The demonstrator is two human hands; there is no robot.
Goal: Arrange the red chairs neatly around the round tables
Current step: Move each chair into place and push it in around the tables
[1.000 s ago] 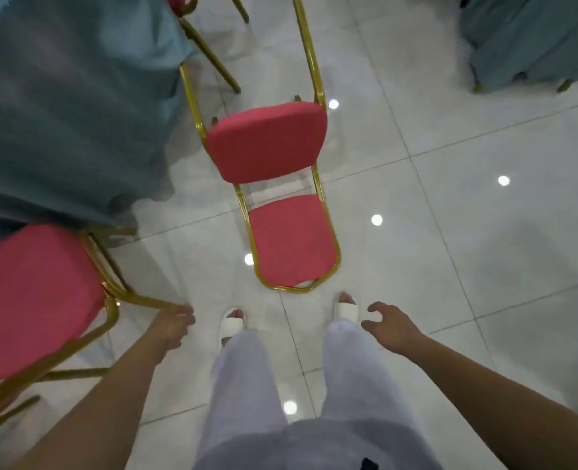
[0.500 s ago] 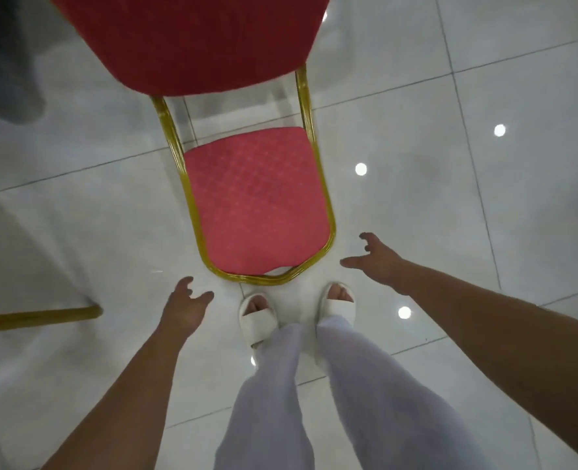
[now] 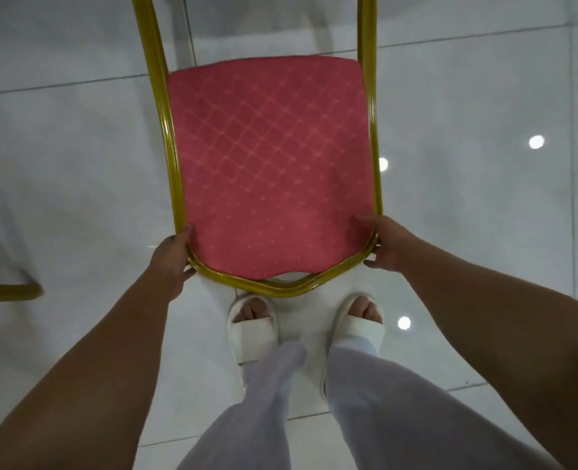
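Both of your hands have closed in since half a second ago, when they hung spread and clear of the red chair (image 3: pixel 270 171); now each one has hold of it. The view has also drawn closer, so 1 red pad with a diamond pattern fills the middle.

Your left hand (image 3: pixel 170 257) grips the near left corner of the gold frame (image 3: pixel 170 140), thumb on top of the tube and fingers curled beneath. Your right hand (image 3: pixel 387 242) grips the near right corner, thumb lying on the edge of the pad and fingers wrapped under the tube. That makes 2 hands on 1 chair, at matching corners.

The chair sits straight in front of you, and its curved near end lies just ahead of your toes. Its 2 side tubes run up and out of the top edge. You cannot tell whether it is clear of the floor (image 3: pixel 467 215).

Below it are your 2 white slippers (image 3: pixel 252 337), side by side, and 2 pale trouser legs (image 3: pixel 270 418). On the glossy tiles show 3 bright light spots (image 3: pixel 536 141), all right of the chair. At the left edge 1 separate gold tube (image 3: pixel 7 291) pokes in, well apart from your left hand.
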